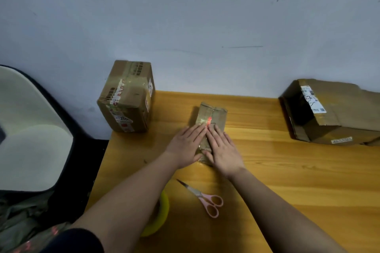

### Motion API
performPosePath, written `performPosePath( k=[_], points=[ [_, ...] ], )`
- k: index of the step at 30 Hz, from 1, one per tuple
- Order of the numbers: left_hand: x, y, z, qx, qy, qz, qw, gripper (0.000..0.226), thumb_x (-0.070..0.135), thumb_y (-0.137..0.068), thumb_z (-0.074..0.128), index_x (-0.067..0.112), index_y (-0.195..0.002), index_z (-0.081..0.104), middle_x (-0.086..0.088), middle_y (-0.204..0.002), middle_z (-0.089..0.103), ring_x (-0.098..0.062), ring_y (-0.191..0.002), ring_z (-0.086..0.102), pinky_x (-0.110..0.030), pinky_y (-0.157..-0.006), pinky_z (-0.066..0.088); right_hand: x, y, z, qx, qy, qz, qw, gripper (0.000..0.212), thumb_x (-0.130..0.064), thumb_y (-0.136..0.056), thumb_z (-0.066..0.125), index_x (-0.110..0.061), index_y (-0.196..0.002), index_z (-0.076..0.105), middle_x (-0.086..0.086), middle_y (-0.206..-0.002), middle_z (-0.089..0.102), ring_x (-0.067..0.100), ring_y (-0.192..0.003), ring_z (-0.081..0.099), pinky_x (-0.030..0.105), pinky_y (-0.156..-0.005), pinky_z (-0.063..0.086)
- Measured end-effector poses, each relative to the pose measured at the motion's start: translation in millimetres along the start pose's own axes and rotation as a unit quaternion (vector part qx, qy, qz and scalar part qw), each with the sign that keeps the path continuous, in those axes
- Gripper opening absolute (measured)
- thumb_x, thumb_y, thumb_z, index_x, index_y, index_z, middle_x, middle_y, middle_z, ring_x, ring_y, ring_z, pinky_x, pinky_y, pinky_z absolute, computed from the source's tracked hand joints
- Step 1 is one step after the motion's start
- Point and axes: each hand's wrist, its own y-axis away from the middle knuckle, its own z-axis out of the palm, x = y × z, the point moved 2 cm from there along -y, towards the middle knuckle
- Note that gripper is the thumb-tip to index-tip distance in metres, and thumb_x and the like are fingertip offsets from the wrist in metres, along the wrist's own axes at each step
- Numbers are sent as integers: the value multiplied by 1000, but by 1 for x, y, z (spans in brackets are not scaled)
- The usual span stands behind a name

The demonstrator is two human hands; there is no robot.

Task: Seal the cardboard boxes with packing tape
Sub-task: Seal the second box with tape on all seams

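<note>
A small cardboard box (212, 116) lies in the middle of the wooden table (298, 181), with clear tape along its closed top seam. My left hand (186, 146) and my right hand (223, 150) lie side by side on its near half, fingers straight, pressing the tape flat. A red light spot glows on the box just beyond my fingertips. A yellow roll of packing tape (159, 216) sits near the front edge, mostly hidden under my left forearm. Pink-handled scissors (205, 198) lie shut between my forearms.
A taller taped box (126, 96) stands at the table's back left corner against the wall. A larger box (333, 112) with an open side lies at the back right. A dark chair with a pale seat (30, 129) stands left of the table.
</note>
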Motion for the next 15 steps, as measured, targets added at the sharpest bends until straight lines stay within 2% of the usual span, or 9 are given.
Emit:
performPosePath(
  k=[2, 4, 5, 8, 9, 12, 13, 15],
  points=[
    [-4, -6, 11, 27, -1, 18, 999, 76, 53, -95, 31, 10, -153, 8, -5, -162, 3, -18, -149, 3, -37, -121, 14, 3, 0, 7, 15, 1, 2, 1000, 69, -53, -94, 26, -8, -145, 40, 6, -154, 34, 23, -143, 29, 42, -112, 32],
    [-7, -6, 19, 66, 6, 24, 998, 77, 54, -90, 32, 7, -151, 22, -8, -159, 18, -21, -147, 16, -39, -117, 26, 5, -1, 10, 19, 0, -4, 1000, 68, -52, -93, 29, -7, -143, 42, 7, -152, 38, 23, -142, 31, 44, -111, 28],
    [-8, -7, 23, 69, 2, 31, 997, 79, 53, -90, 39, 7, -151, 20, -9, -160, 16, -22, -147, 13, -38, -118, 24, 5, -2, 10, 22, 4, -12, 1000, 69, -52, -93, 29, -6, -143, 42, 8, -152, 37, 23, -142, 31, 45, -111, 27],
    [-5, -8, 22, 46, -11, 29, 998, 90, 46, -91, 55, 9, -150, -2, -7, -161, -2, -21, -147, -6, -34, -120, 3, 9, -4, 10, 6, 20, -31, 999, 72, -52, -91, 29, -5, -144, 41, 11, -153, 35, 23, -142, 31, 47, -111, 33],
    [-2, -7, 20, 54, -13, 20, 998, 92, 46, -89, 59, 8, -149, 0, -8, -161, 1, -21, -147, -4, -33, -118, 3, 10, -2, 9, -1, 18, -34, 999, 72, -52, -90, 31, -5, -143, 41, 11, -153, 35, 23, -142, 31, 47, -109, 37],
    [11, 9, 19, 71, 17, -16, 997, 101, 51, -65, 80, 5, -145, 37, -10, -153, 35, -23, -142, 31, -37, -111, 29, 9, 8, 5, 3, 0, -74, 997, 76, -50, -85, 46, -5, -146, 37, 9, -155, 27, 22, -143, 24, 47, -109, 37],
    [17, 17, 23, 92, 37, -16, 995, 99, 52, -63, 80, 6, -142, 43, -9, -150, 40, -22, -139, 36, -38, -108, 36, 8, 16, 5, 2, -3, -95, 996, 79, -50, -84, 47, -6, -148, 33, 8, -157, 25, 22, -144, 21, 46, -112, 33],
    [28, 35, 28, 131, 56, -7, 990, 86, 56, -72, 67, 9, -141, 44, -6, -149, 42, -19, -137, 33, -39, -106, 40, 8, 34, 5, 4, 1, -120, 993, 81, -53, -83, 43, -9, -150, 28, 6, -158, 24, 20, -146, 19, 41, -118, 22]
  ],
)
